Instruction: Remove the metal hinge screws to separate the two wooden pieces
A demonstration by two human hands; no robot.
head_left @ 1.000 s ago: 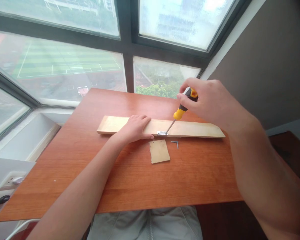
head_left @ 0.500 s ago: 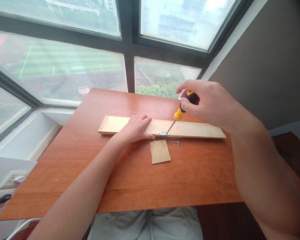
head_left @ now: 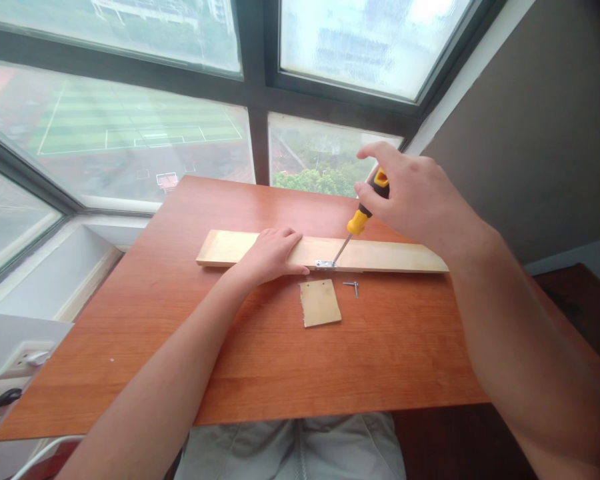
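A long pale wooden board (head_left: 380,256) lies across the table. My left hand (head_left: 276,252) grips it left of its middle, thumb at the near edge and fingers over the top. A small metal hinge (head_left: 325,265) sits at the board's near edge, just right of that thumb. My right hand (head_left: 405,190) holds a yellow and black screwdriver (head_left: 359,219) by its handle, index finger lifted and thumb apart from it. The screwdriver leans, its tip at the hinge's right end; the screw head there is too small to make out.
A small thin wooden piece (head_left: 321,303) with two holes lies in front of the board. Beside it are a couple of loose screws (head_left: 355,288). The brown table (head_left: 280,373) reaches to a window (head_left: 150,127); wall sockets (head_left: 15,380) are at lower left.
My right hand has shifted slightly up and its fingers have loosened and spread around the screwdriver handle. The screwdriver tip stays at the hinge. My left hand has hardly moved.
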